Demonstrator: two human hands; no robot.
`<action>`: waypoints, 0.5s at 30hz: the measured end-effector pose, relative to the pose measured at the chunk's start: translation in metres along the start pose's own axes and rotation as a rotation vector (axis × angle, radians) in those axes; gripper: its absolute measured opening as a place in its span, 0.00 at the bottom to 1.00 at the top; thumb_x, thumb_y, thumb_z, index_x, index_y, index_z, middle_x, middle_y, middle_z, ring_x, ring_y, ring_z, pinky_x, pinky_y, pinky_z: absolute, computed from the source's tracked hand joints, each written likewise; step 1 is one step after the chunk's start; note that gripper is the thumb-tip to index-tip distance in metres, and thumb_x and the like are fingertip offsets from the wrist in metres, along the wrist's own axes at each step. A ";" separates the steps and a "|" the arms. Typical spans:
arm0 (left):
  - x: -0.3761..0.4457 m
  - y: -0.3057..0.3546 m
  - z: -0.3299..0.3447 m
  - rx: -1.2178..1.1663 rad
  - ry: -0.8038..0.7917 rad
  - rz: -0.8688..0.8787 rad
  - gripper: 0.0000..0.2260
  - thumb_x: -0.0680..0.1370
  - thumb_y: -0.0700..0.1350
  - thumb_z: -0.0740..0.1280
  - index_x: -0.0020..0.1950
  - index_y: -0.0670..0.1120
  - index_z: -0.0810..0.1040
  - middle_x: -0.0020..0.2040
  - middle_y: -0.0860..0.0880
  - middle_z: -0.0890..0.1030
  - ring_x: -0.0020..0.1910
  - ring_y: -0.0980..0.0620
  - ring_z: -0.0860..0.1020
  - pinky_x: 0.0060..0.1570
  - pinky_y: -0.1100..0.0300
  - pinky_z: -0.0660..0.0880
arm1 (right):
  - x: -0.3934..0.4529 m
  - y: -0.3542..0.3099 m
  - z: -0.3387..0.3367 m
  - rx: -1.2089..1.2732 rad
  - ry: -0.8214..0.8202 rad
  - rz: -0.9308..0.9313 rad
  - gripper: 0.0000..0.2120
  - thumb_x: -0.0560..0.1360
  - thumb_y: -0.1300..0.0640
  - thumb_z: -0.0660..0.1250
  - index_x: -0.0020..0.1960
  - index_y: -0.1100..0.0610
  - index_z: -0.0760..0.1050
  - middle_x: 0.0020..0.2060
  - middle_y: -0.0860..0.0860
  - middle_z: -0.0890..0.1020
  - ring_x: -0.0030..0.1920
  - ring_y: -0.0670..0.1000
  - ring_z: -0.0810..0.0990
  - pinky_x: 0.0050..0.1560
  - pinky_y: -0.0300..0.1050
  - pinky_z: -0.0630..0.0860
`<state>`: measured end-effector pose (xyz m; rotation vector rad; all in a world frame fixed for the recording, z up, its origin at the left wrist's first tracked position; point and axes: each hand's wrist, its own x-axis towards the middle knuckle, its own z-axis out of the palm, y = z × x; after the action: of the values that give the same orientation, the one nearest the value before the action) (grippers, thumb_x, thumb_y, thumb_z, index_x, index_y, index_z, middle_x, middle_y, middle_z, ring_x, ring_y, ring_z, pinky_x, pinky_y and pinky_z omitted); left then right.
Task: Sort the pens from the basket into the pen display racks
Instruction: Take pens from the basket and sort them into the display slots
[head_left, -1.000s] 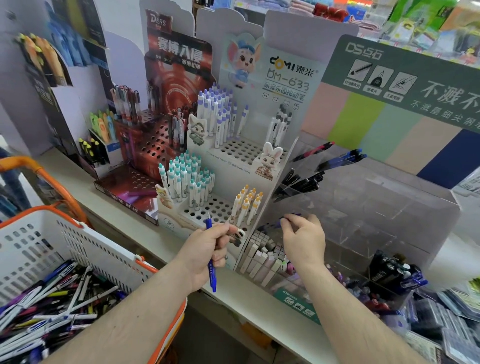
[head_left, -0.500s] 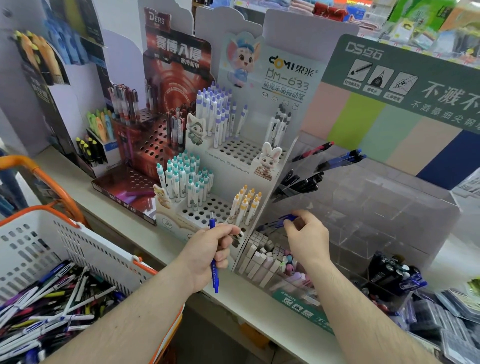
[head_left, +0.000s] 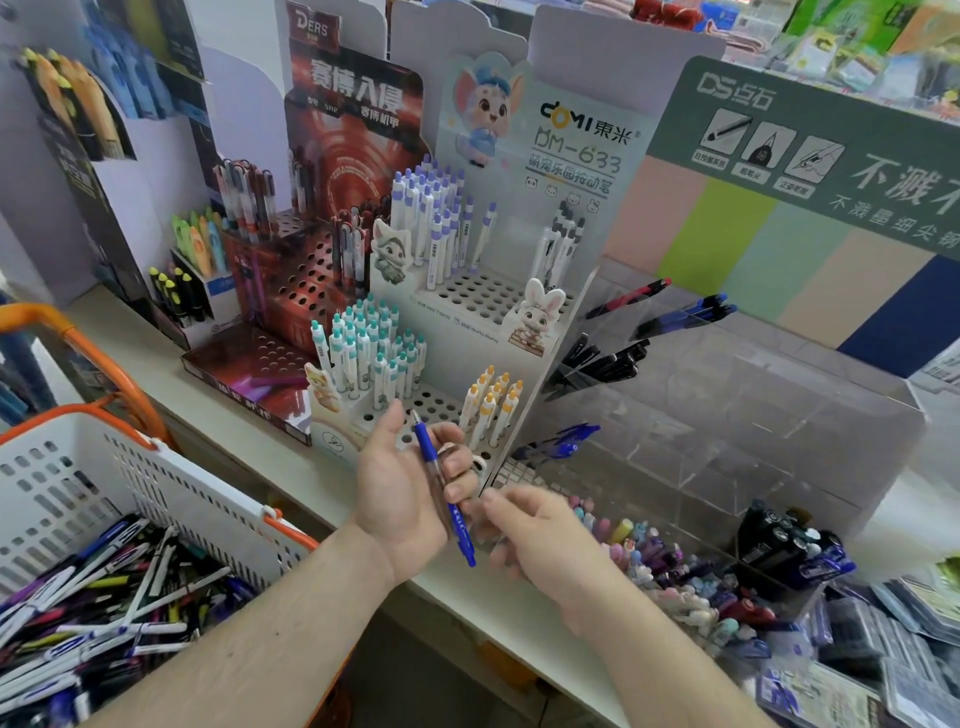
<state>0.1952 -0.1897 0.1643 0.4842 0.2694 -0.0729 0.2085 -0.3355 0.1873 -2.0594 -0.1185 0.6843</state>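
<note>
Holding the slim blue-and-clear plastic pen (head_left: 442, 486) across curled fingers, the left hand (head_left: 402, 491) sits at 6 o'clock of the white perforated rack (head_left: 467, 301). The right hand (head_left: 524, 530), blurred, appears loosely spread, empty. Judged light, rigid, slippery: grip mid-barrel.

open shelf edge (head_left: 270, 467) ahead, white pen rack (head_left: 467, 312) behind, basket (head_left: 156, 483) left
</note>
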 end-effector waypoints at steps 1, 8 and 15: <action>0.000 0.000 0.002 -0.008 0.001 0.013 0.25 0.72 0.68 0.59 0.38 0.46 0.73 0.32 0.49 0.65 0.28 0.51 0.62 0.35 0.56 0.61 | 0.000 0.001 0.002 0.088 -0.106 0.071 0.14 0.82 0.43 0.60 0.56 0.52 0.77 0.45 0.50 0.84 0.36 0.46 0.80 0.39 0.41 0.76; 0.000 -0.002 0.010 0.029 0.034 0.125 0.24 0.79 0.62 0.52 0.31 0.46 0.65 0.31 0.48 0.65 0.30 0.49 0.65 0.37 0.53 0.63 | 0.000 0.012 0.005 0.690 -0.203 0.174 0.06 0.82 0.60 0.63 0.54 0.62 0.75 0.35 0.56 0.80 0.30 0.49 0.74 0.33 0.40 0.73; 0.002 -0.003 0.006 0.159 0.158 0.117 0.20 0.81 0.51 0.56 0.42 0.45 0.83 0.34 0.50 0.71 0.33 0.53 0.68 0.38 0.56 0.64 | 0.002 0.010 -0.007 0.746 0.327 0.024 0.06 0.78 0.64 0.67 0.55 0.61 0.77 0.42 0.57 0.86 0.37 0.52 0.82 0.39 0.44 0.80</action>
<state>0.1979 -0.1955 0.1679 0.6639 0.3913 0.0584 0.2119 -0.3459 0.1819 -1.4197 0.3090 0.3198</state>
